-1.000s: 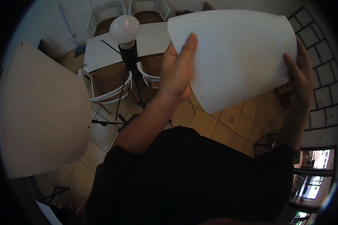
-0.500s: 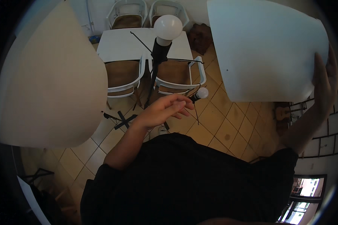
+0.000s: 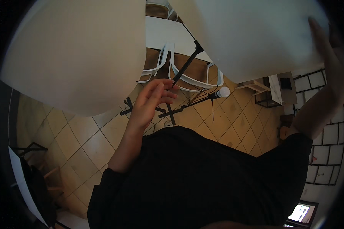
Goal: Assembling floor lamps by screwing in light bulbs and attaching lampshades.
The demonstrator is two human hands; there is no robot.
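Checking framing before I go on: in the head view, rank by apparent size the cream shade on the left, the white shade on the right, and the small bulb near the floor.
1. Cream shade and white shade: both huge, cropped and close to the camera, so unranked.
2. Small bulb: clearly smallest.

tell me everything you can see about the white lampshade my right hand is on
The lampshade is a large, smooth, plain white shell with a curved lower rim, matte and faintly translucent, of paper or plastic by the look. It fills the upper right of the view, raised above the tiled floor, its top cut off by the picture's edge. The right hand grips its right edge, the thumb showing as a shadow through the wall. Nothing else touches it; the left hand is apart, open.
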